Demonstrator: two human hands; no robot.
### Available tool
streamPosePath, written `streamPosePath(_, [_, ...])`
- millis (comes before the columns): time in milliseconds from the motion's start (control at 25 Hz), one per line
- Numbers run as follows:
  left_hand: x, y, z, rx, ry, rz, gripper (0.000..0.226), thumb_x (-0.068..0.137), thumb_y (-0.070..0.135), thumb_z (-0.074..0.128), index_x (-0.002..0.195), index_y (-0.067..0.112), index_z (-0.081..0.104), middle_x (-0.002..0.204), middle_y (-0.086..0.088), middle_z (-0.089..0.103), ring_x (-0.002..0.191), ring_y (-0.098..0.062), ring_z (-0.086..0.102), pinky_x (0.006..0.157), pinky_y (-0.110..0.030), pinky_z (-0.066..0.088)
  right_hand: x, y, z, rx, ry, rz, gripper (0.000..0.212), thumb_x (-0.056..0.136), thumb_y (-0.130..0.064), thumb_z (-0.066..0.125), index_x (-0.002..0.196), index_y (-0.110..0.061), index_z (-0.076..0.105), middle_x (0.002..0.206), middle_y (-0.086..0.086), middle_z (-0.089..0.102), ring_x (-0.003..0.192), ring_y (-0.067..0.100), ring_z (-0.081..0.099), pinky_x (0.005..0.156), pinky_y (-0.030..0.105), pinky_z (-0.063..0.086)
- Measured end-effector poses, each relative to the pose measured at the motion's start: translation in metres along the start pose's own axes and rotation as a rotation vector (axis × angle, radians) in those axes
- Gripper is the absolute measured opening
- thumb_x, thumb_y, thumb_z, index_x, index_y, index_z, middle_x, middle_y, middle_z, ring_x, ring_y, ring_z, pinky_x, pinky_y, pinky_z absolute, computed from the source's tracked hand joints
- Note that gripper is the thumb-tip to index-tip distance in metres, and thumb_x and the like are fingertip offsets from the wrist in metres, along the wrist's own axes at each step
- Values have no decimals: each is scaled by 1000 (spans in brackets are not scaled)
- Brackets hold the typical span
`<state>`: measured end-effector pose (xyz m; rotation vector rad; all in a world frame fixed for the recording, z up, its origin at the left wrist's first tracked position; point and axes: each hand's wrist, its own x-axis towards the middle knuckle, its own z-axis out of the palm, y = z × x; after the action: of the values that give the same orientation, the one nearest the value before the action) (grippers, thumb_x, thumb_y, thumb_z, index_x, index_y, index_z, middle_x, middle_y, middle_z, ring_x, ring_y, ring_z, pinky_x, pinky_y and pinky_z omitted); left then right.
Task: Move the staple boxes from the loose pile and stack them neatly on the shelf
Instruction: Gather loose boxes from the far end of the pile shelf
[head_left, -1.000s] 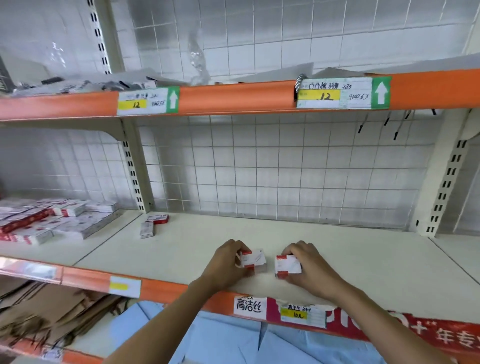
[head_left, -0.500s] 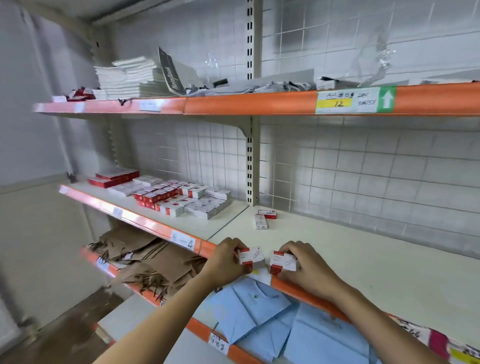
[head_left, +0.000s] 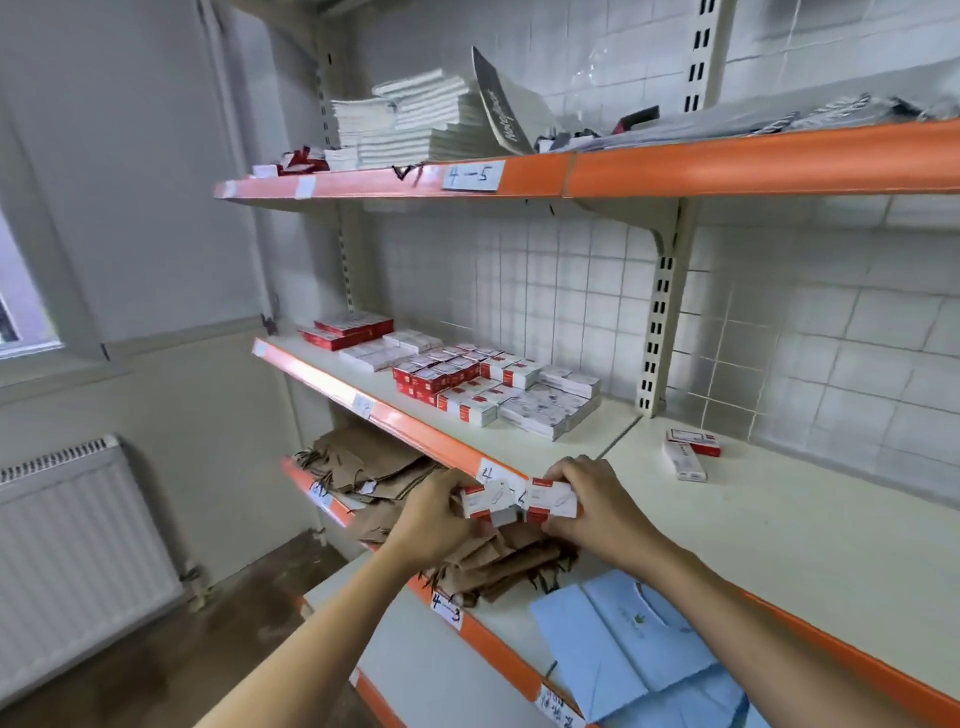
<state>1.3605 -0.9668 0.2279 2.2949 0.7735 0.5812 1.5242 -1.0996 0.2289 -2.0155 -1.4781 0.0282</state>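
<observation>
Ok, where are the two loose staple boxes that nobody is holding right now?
In the head view, the two loose staple boxes lie on the middle shelf, right of the upright post and near the tiled back wall.

Pale grey wall (head_left: 156, 182), white ribbed radiator (head_left: 78, 561) low on the left, window corner (head_left: 21, 312) at the left edge, brown mottled floor (head_left: 208, 649), white tiled wall (head_left: 831, 338) behind cream slotted uprights (head_left: 657, 332), soft even light

Two small white staple boxes with red ends, one (head_left: 488, 503) beside the other (head_left: 551, 500), are held in the air just before the orange edge of the shelf (head_left: 769, 519). The pile of similar boxes (head_left: 488, 384) lies further left on it. Two single boxes (head_left: 688, 451) lie near the back wall.
</observation>
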Motion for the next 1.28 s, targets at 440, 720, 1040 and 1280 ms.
streamPosePath(440, [133, -59, -41, 177, 46, -39, 42, 75, 26, 75, 112, 12, 60, 109, -5, 59, 92, -20, 57, 81, -30, 49, 163, 23, 45, 44, 10, -57, 49, 76, -43, 72, 117, -22, 53, 120, -6, 53, 113, 12, 36, 82, 27, 34])
streamPosePath(720, [214, -66, -38, 236, 32, 20, 49, 77, 30, 75, 119, 13, 58, 111, -4, 53, 93, -17, 50, 77, -20, 38, 202, 53, 45, 32, 48, 70, 51, 78, -39, 71, 120, -16, 52, 122, 1, 50, 117, 16, 42, 95, 28, 39])
streamPosePath(1040, [303, -75, -24, 374, -90, 219, 54, 78, 38, 71, 128, 21, 56, 118, -1, 45, 113, -19, 35, 98, -33, 36, 228, 68, 45, -89, 144, 226, 52, 78, -33, 71, 123, -19, 51, 125, -3, 50, 117, 14, 39, 86, 21, 33])
streamPosePath(1280, [341, -88, -24, 392, -166, 383, 50, 83, 29, 65, 130, 24, 52, 129, 2, 44, 125, -18, 30, 107, -37, 25, 251, 64, 61, -171, 201, 351, 51, 78, -32, 70, 123, -21, 50, 118, -4, 44, 117, 13, 38, 86, 20, 34])
